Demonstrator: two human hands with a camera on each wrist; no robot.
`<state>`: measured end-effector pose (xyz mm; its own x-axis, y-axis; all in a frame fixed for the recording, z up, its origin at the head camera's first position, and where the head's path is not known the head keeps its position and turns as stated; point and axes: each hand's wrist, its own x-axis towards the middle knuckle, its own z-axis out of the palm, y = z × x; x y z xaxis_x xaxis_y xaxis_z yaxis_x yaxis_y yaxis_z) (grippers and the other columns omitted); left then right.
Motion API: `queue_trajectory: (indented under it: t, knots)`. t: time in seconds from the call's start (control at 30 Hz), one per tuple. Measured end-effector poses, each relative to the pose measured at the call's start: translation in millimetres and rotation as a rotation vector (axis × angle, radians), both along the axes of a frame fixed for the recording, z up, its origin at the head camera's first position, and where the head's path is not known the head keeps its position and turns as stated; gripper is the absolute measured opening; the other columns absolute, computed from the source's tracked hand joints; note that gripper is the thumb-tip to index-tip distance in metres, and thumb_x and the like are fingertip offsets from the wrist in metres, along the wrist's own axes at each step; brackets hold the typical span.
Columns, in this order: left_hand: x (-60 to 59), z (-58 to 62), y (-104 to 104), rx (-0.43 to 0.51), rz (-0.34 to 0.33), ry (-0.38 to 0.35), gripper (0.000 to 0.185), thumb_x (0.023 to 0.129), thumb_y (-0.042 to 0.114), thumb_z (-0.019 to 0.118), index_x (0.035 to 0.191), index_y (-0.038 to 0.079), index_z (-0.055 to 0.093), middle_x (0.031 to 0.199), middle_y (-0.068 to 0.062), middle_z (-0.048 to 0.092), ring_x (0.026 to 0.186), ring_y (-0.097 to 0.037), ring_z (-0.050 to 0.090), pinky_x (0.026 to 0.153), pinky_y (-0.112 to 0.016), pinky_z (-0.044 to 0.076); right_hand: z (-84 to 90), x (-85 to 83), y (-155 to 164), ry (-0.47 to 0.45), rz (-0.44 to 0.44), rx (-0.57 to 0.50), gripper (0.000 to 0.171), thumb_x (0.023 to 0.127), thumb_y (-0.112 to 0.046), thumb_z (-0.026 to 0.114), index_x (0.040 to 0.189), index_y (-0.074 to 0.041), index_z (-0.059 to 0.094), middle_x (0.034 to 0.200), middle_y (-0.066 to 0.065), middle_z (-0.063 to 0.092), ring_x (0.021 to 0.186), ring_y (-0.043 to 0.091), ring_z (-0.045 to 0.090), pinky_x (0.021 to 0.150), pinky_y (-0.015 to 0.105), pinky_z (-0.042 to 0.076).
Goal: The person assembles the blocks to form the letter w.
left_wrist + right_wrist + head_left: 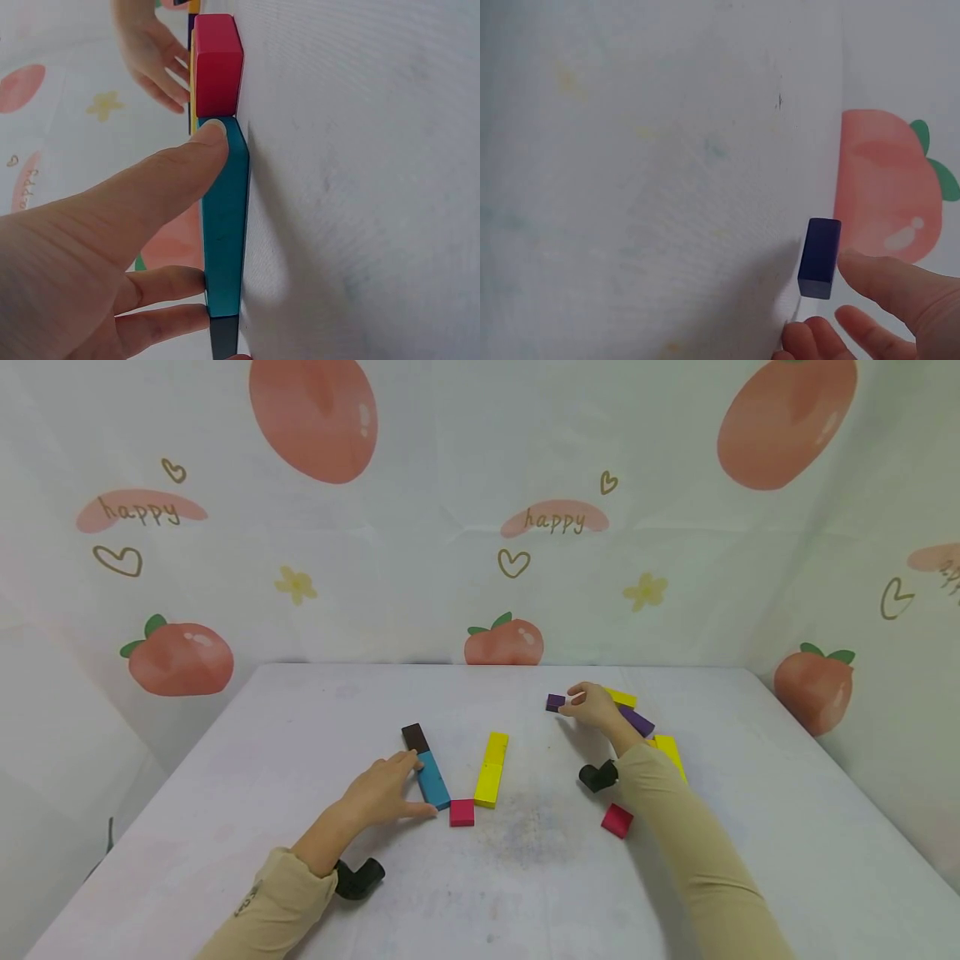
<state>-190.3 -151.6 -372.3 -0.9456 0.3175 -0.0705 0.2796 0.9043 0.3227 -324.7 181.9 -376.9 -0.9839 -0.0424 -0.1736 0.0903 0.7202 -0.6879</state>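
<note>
Resting on the white table (pixel 525 877), the left hand (pixel 382 793) lies flat with its fingers straight, thumb and fingertips touching the long side of a blue block (pixel 433 779). The left wrist view shows the thumb (pixel 180 169) pressed against that block's (pixel 225 225) upper face near its end, with two more fingers touching it lower down. A dark brown block (pixel 414 737) sits end to end with the blue one on its far side, and a small pink block (pixel 462 812) lies just beside its near end. Next to these, a long yellow block (pixel 492 768) lies roughly parallel to the blue one, a little apart from it.

Farther back on the right, the right hand (pixel 596 706) pinches a small purple block (pixel 555 702) between thumb and fingers; the right wrist view shows the block (pixel 819 257) held at the fingertips (pixel 885 281) over the table. Behind and under this hand lie a longer purple block (pixel 637 722) and two yellow blocks (pixel 621 697) (pixel 670 753). Another pink block (pixel 617 820) sits near the right forearm. Both sleeves are beige. A cloth printed with peaches and hearts (pixel 480 527) hangs behind the table.
</note>
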Motion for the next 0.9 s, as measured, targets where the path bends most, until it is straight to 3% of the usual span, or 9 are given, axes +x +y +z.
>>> queue_trajectory:
  t: [0.9]
  knots:
    - [2.4, 3.5, -0.1, -0.014, -0.002, -0.016, 0.070, 0.072, 0.044, 0.077, 0.123, 0.003, 0.052, 0.140, -0.021, 0.044, 0.117, -0.039, 0.050, 0.098, -0.050, 0.045, -0.3, -2.7, -4.1, -0.013, 0.001, 0.030, 0.047, 0.089, -0.019, 0.063, 0.129, 0.000, 0.047, 0.125, 0.023, 0.053, 0.108, 0.033, 0.053, 0.099, 0.042, 0.046]
